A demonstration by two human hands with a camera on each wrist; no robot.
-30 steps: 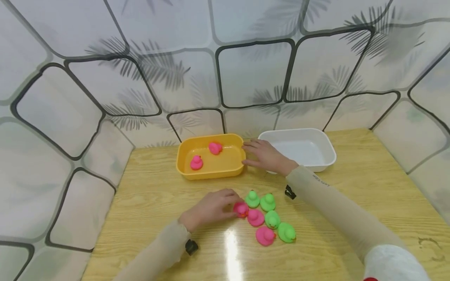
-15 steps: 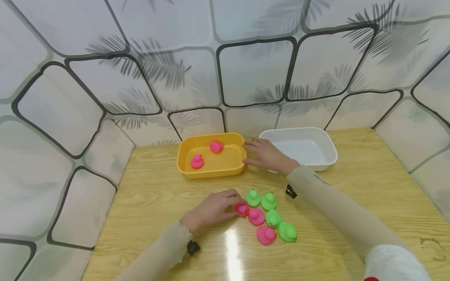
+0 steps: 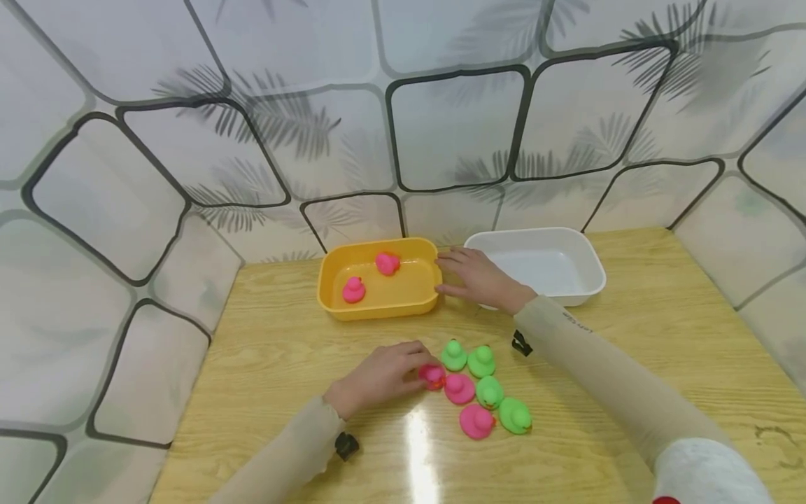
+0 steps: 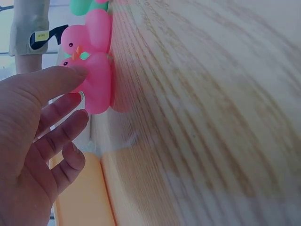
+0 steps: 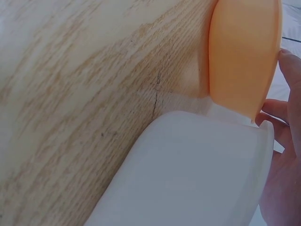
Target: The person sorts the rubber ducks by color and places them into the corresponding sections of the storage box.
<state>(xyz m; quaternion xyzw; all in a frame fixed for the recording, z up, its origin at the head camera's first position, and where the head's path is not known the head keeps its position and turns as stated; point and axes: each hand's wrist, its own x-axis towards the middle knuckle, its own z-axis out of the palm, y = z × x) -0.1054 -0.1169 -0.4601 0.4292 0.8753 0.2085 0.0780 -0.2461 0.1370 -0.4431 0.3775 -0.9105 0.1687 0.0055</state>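
Observation:
My left hand [image 3: 383,376] pinches a pink rubber duck [image 3: 431,375] at the left end of a duck group. In the left wrist view the thumb lies on one side of that duck [image 4: 99,87], which sits on the table; the index finger is behind it. Touching it is a second pink duck [image 3: 459,388], and a third pink duck [image 3: 476,421] lies nearer me. Several green ducks [image 3: 489,392] stand alongside. My right hand [image 3: 476,281] rests its fingertips against the right rim of the yellow-orange tub [image 3: 378,313], fingers fairly straight.
Two pink ducks [image 3: 354,290] lie inside the yellow-orange tub. A white tub [image 3: 548,269] stands right of it, partly behind my right hand. Wood-grain table [image 3: 264,364] runs below, with patterned cloth walls [image 3: 453,133] at the back and sides.
Hardly anything differs. Both hands hold nearly the same places, and the slight shift of the whole scene looks like head movement.

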